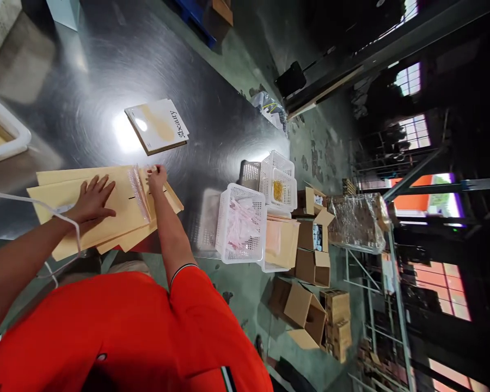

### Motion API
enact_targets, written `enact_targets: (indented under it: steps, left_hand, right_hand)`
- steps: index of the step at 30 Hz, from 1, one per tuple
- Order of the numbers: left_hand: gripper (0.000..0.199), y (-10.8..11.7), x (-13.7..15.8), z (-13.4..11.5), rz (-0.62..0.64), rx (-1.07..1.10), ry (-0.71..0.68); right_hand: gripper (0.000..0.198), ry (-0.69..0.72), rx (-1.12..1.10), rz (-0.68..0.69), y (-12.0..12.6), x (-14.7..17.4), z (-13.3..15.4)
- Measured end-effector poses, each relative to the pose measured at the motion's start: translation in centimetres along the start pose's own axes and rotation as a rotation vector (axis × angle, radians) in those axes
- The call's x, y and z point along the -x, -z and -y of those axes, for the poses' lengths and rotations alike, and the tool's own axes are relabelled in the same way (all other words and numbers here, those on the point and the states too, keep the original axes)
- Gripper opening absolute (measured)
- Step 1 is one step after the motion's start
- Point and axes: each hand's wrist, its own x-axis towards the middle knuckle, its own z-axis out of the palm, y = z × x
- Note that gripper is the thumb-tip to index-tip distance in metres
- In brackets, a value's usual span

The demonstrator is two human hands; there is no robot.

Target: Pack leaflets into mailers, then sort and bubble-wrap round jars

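Observation:
Several tan bubble mailers [110,219] lie in a loose, fanned stack at the near edge of the metal table, with a strip of clear bubble lining showing at the top one's mouth. My left hand [90,202] rests flat on the top mailer, fingers spread. At the mailer's flap end, my right hand [157,177] has its fingers closed on the flap edge; the fingertips are partly hidden. Just beyond the stack lies a white and pale-yellow book [157,126] with black lettering, apart from both hands.
A white cable [36,200] crosses my left wrist. White baskets stand to the right, one with pink paper shreds [242,223], another with yellow bits [278,190]. A white tray [22,139] sits at far left. Open cardboard boxes [306,310] stand on the floor.

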Motion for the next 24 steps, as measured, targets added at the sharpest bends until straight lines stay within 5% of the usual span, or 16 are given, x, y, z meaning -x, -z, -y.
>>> enact_targets:
  steps: [3,7,10,14,21,24]
  left_hand:
    - [0.113,-0.3,0.0,0.0,-0.011,-0.012,0.001]
    - [0.112,-0.9,-0.3,0.2,-0.036,-0.021,0.016]
    - [0.115,-1.2,-0.5,0.3,-0.046,-0.019,0.017]
    - [0.117,-1.3,-0.6,0.7,-0.051,-0.002,0.008]
    - [0.116,-0.6,-0.2,0.0,-0.044,0.035,0.021]
    - [0.122,-0.1,0.1,-0.5,-0.037,0.033,0.025]
  right_hand:
    - [0.081,-0.115,-0.037,-0.008,1.4,0.4,-0.1]
    - [0.011,-0.131,0.05,0.106,0.4,-0.2,2.4]
    - [0.029,-0.147,0.197,0.218,-1.4,-1.4,4.4]
    - [0.021,-0.177,0.159,0.251,-1.6,-2.2,4.4]
    - [0.037,-0.353,-0.415,-0.011,-2.0,0.4,2.6]
    - [0.055,-0.339,-0.442,-0.082,0.7,1.3,2.4]
